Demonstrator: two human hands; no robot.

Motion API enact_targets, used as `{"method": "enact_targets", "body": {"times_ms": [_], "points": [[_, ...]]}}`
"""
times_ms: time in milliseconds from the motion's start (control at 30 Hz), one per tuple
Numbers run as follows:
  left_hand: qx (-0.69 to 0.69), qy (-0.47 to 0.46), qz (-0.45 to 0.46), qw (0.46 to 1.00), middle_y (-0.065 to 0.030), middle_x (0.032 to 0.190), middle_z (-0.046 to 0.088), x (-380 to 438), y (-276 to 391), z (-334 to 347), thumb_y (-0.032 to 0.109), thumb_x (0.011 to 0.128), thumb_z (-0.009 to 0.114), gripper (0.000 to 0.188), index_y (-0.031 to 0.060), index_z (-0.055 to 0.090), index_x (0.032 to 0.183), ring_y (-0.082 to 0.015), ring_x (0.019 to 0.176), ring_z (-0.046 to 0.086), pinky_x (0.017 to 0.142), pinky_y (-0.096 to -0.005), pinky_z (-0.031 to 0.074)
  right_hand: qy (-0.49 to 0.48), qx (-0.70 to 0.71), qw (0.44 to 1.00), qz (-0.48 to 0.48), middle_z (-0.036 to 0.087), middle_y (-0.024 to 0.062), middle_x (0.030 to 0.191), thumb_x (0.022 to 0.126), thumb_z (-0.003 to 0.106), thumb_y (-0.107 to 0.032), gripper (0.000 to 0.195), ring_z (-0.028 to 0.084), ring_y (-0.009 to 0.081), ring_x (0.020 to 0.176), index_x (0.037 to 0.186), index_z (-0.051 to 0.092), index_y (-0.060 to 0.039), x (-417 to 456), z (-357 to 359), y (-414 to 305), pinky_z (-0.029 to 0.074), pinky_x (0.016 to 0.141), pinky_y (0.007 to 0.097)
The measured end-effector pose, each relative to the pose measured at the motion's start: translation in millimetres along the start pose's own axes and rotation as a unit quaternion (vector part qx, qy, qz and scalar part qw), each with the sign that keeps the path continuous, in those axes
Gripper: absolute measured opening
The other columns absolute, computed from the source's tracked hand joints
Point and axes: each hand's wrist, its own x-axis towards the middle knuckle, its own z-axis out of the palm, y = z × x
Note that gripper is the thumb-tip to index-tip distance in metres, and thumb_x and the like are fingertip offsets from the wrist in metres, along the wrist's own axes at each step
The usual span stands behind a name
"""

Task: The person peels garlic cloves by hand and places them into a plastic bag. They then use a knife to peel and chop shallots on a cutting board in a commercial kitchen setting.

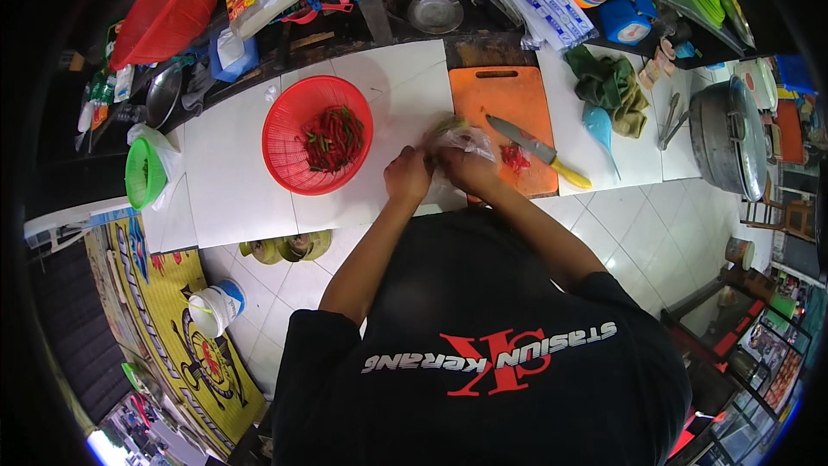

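My left hand (409, 173) and my right hand (467, 169) meet over the white counter, at the left edge of an orange cutting board (501, 94). Both grip a clear plastic bag (471, 140), which seems to have something greenish inside; motion blur and my fingers hide the details. On the board, to the right of my hands, is a small heap of cut red chili (515, 158). A kitchen knife (527, 142) with a yellow handle lies slantwise across the board. Left of my hands stands a red plastic colander (278, 149) holding red and green chilies (333, 140).
A green basket (139, 175) stands at the counter's left end. Right of the board lie a light-blue ladle (598, 124), a dark green cloth (608, 87) and metal tongs (673, 122). Beyond them is a large metal pot (718, 136). A shelf behind holds a kitchen scale (627, 21).
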Motion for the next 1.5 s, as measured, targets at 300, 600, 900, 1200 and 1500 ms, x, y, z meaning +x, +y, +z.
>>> {"method": "enact_targets", "body": {"times_ms": [300,600,900,1200,1500], "points": [[0.008,0.042,0.027,0.999,-0.0111,0.103,0.061,16.0,7.9,-19.0,0.018,0.080,0.065,0.026,0.0143,0.069,0.105,-0.0330,0.089,0.066,0.076,-0.0476,0.053,-0.078,0.086,0.980,0.162,0.071,0.0184,0.097,0.079,0.064,-0.015,0.030,0.068,0.0333,0.090,0.108,0.068,-0.0064,21.7,-1.9,14.3,0.054,0.081,0.0439],[0.003,0.083,0.009,0.997,-0.0091,0.103,0.056,39.0,5.1,-14.2,0.018,0.081,0.068,0.022,0.0154,0.071,0.103,-0.0279,0.097,0.063,0.076,-0.0442,0.054,-0.140,-0.029,0.986,0.087,0.069,0.0128,0.106,0.072,0.067,-0.006,0.034,0.064,0.0302,0.106,0.105,0.072,-0.0154,42.0,-13.9,7.4,0.051,0.092,0.0402],[-0.010,0.046,0.013,0.999,-0.0101,0.103,0.053,24.9,9.0,-14.9,0.017,0.084,0.061,0.015,0.0120,0.073,0.092,-0.0291,0.104,0.057,0.080,-0.0458,0.054,-0.086,-0.074,0.991,0.077,0.066,0.0128,0.111,0.078,0.065,-0.012,0.029,0.063,0.0313,0.106,0.107,0.069,-0.0133,31.5,14.9,11.1,0.052,0.089,0.0427],[-0.025,0.033,-0.002,0.999,-0.0121,0.106,0.055,29.0,0.5,-1.1,0.017,0.083,0.061,0.015,0.0095,0.071,0.092,-0.0316,0.103,0.058,0.082,-0.0487,0.053,-0.092,0.187,0.955,0.213,0.070,0.0136,0.101,0.083,0.064,-0.014,0.019,0.067,0.0297,0.095,0.099,0.066,-0.0045,25.3,-16.8,6.0,0.052,0.083,0.0401],[-0.006,0.031,0.036,0.999,-0.0096,0.109,0.054,27.3,-0.4,-3.2,0.019,0.083,0.063,0.018,0.0113,0.067,0.099,-0.0296,0.108,0.056,0.080,-0.0475,0.053,-0.061,0.365,0.884,0.284,0.072,0.0126,0.093,0.082,0.069,-0.019,0.026,0.069,0.0205,0.085,0.100,0.069,-0.0017,5.8,-41.7,-2.6,0.053,0.078,0.0326]]}}
